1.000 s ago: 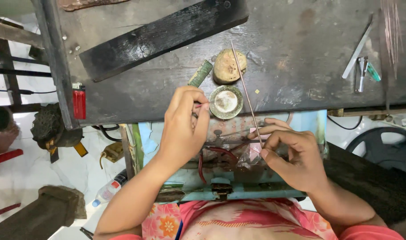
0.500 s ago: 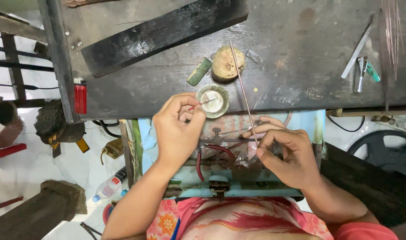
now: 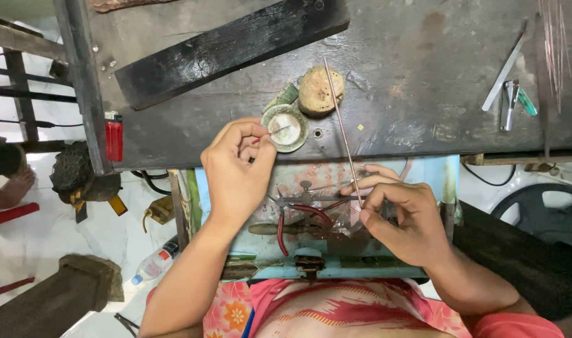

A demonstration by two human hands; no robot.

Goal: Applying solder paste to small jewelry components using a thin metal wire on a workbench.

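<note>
fingers of the left hand (image 3: 236, 166) are pinched on a thin stick (image 3: 270, 134), its tip dipped in the small dish (image 3: 286, 128) on the bench (image 3: 423, 69). right hand (image 3: 411, 219) fingers are clamped on a rod (image 3: 342, 125), angled far over the drawer (image 3: 436, 175) for steady reach.

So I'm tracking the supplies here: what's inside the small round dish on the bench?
The small round dish holds a pale, whitish substance. The tip of a thin stick, pinched in the left hand, reaches into it. What the substance is cannot be told.
</note>
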